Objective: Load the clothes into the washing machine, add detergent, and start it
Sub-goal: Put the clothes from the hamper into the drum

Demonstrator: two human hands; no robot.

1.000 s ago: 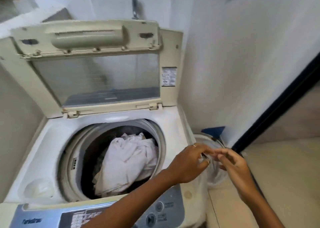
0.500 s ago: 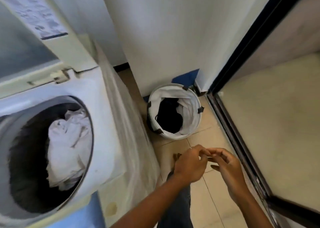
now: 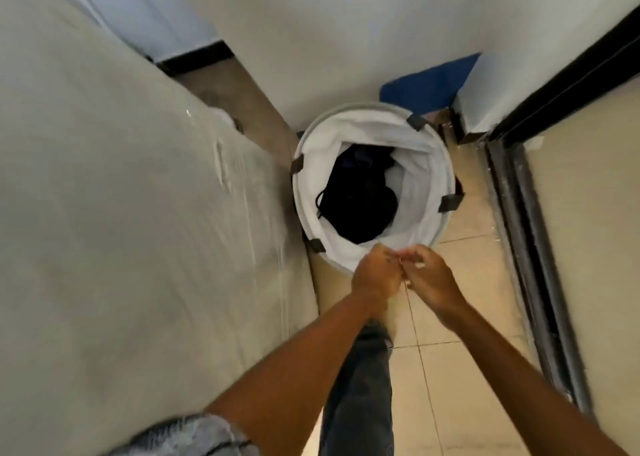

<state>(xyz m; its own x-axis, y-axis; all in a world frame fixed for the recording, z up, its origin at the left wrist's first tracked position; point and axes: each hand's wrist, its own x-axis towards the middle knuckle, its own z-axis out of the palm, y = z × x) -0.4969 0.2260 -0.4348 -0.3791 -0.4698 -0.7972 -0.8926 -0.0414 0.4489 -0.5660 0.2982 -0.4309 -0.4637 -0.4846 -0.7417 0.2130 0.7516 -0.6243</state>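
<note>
Below, a laundry basket [image 3: 372,123] stands on tiled floor [image 3: 478,317] against the wall [image 3: 311,39].

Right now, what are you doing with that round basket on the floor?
A person stands over a white laundry basket on the tiled floor, beside the plastic-covered washing machine. Dark clothes lie inside the basket, not yet picked up. The left hand and right hand are held together just above the basket's near rim, fingers curled, seemingly fiddling with something too small to make out.
</note>
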